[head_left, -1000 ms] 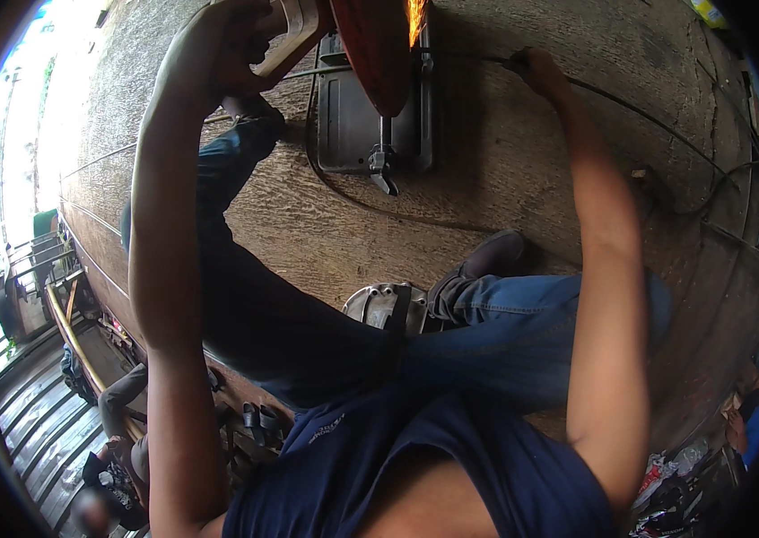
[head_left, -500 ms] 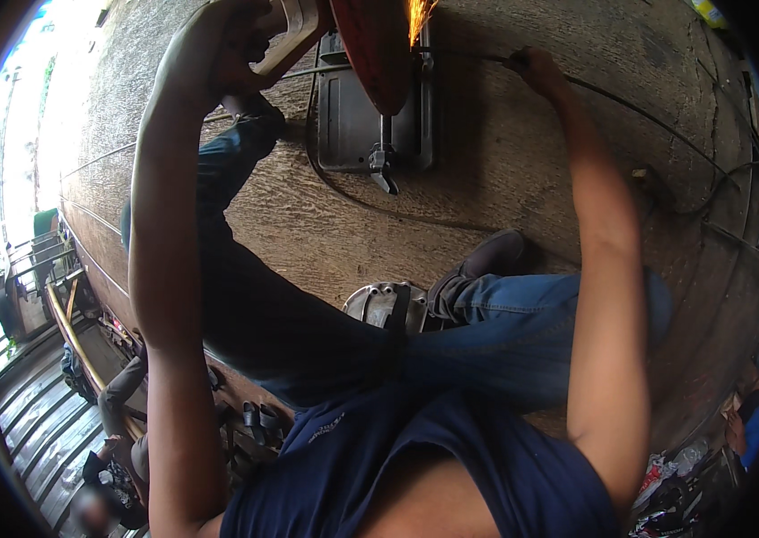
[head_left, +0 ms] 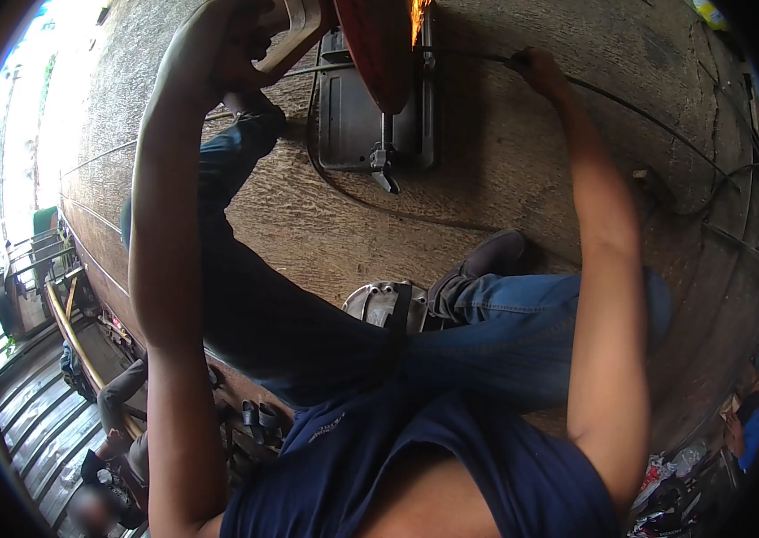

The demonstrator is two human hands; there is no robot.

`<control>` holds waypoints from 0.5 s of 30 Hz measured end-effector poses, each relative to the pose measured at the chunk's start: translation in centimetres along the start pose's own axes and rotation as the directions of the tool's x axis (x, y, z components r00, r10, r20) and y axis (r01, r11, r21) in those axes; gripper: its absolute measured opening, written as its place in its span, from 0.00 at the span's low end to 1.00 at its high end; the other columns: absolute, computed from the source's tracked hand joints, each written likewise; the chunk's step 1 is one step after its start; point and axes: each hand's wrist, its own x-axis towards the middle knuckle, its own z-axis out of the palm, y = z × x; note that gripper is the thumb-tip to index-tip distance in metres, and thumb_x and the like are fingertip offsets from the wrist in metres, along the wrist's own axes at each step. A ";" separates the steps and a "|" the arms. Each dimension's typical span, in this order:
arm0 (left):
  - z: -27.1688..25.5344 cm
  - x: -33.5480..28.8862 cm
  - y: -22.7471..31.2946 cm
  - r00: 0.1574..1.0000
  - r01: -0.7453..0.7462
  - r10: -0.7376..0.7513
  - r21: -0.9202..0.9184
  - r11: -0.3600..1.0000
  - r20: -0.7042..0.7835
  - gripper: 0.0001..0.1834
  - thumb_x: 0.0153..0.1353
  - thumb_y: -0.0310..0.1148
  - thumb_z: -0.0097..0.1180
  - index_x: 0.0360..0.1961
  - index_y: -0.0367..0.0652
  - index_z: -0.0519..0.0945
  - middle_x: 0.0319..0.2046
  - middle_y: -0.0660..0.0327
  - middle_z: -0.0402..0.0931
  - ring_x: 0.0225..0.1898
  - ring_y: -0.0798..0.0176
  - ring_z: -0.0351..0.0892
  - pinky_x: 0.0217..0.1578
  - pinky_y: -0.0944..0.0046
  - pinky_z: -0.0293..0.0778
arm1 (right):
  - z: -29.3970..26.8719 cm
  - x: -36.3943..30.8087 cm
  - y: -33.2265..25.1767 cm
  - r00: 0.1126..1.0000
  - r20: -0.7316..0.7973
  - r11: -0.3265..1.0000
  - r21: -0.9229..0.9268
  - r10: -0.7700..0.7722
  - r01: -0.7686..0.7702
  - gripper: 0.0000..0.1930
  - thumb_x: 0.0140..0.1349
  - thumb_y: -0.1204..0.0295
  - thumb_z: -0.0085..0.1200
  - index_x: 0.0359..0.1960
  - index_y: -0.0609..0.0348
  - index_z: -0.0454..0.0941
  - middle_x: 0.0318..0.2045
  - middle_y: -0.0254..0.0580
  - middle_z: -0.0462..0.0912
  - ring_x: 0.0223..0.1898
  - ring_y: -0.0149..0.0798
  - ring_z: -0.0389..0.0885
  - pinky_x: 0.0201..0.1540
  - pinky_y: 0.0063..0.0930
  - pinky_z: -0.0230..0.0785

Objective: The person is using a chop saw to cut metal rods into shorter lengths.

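At the top, my left hand (head_left: 240,54) is wrapped round the loop handle (head_left: 306,34) of a chop saw. The saw's red blade guard (head_left: 375,63) is lowered over its black base (head_left: 344,125), and orange sparks (head_left: 419,20) spray up beside it. My right hand (head_left: 536,70), to the right of the saw, is closed on a thin dark metal rod (head_left: 478,56). That rod runs into the saw under the guard, which hides the cutting spot. A clamp crank (head_left: 383,170) sticks out at the base's near end.
A cable (head_left: 353,199) curves round the base across the rough floor (head_left: 308,242). Below me, by my shoe (head_left: 496,253), lies a round metal casting (head_left: 370,303). A small block (head_left: 653,186) lies right; sandals (head_left: 260,417) lie lower left. Other people appear at both lower edges.
The red guard has shifted very slightly to the right, and the spark spray has changed shape. Both hands keep their hold.
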 end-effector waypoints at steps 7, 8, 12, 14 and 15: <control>0.0 -0.2 0.1 1.000 -0.006 0.006 -0.001 1.000 0.003 0.21 0.62 0.24 0.50 0.57 0.34 0.70 0.27 0.68 0.72 0.25 0.75 0.69 0.24 0.72 0.72 | 0.1 0.1 0.2 1.000 0.015 1.000 -0.018 0.019 -0.019 0.17 0.60 0.59 0.58 0.40 0.61 0.84 0.34 0.54 0.84 0.38 0.52 0.83 0.44 0.42 0.72; 0.1 -0.3 0.1 1.000 -0.006 0.006 -0.001 1.000 0.007 0.21 0.62 0.24 0.50 0.57 0.34 0.70 0.27 0.68 0.72 0.25 0.75 0.69 0.24 0.72 0.72 | 0.2 0.1 0.3 1.000 0.004 1.000 -0.023 0.006 -0.005 0.17 0.60 0.59 0.58 0.40 0.61 0.84 0.34 0.54 0.84 0.38 0.52 0.83 0.44 0.42 0.72; 0.2 -0.2 0.1 1.000 -0.010 0.010 -0.002 1.000 0.002 0.21 0.62 0.24 0.50 0.57 0.34 0.70 0.28 0.68 0.72 0.25 0.75 0.69 0.24 0.72 0.72 | 0.6 0.2 0.7 1.000 -0.015 1.000 -0.022 -0.006 0.006 0.18 0.59 0.58 0.58 0.40 0.60 0.84 0.33 0.54 0.84 0.37 0.53 0.83 0.43 0.42 0.72; 0.3 -0.2 0.1 1.000 -0.008 0.008 0.002 1.000 0.004 0.21 0.62 0.24 0.50 0.57 0.34 0.70 0.28 0.68 0.72 0.25 0.75 0.69 0.24 0.72 0.72 | 0.7 0.3 0.8 0.999 -0.025 1.000 -0.022 -0.023 0.022 0.17 0.59 0.60 0.59 0.40 0.61 0.84 0.33 0.53 0.84 0.36 0.50 0.84 0.42 0.40 0.72; 0.2 0.0 0.1 1.000 -0.011 0.011 -0.005 1.000 0.001 0.21 0.62 0.24 0.50 0.57 0.34 0.70 0.28 0.67 0.72 0.25 0.75 0.69 0.24 0.72 0.72 | 0.7 0.3 0.8 1.000 -0.024 1.000 -0.027 -0.012 0.011 0.16 0.59 0.61 0.60 0.40 0.62 0.84 0.33 0.53 0.85 0.35 0.48 0.84 0.41 0.39 0.73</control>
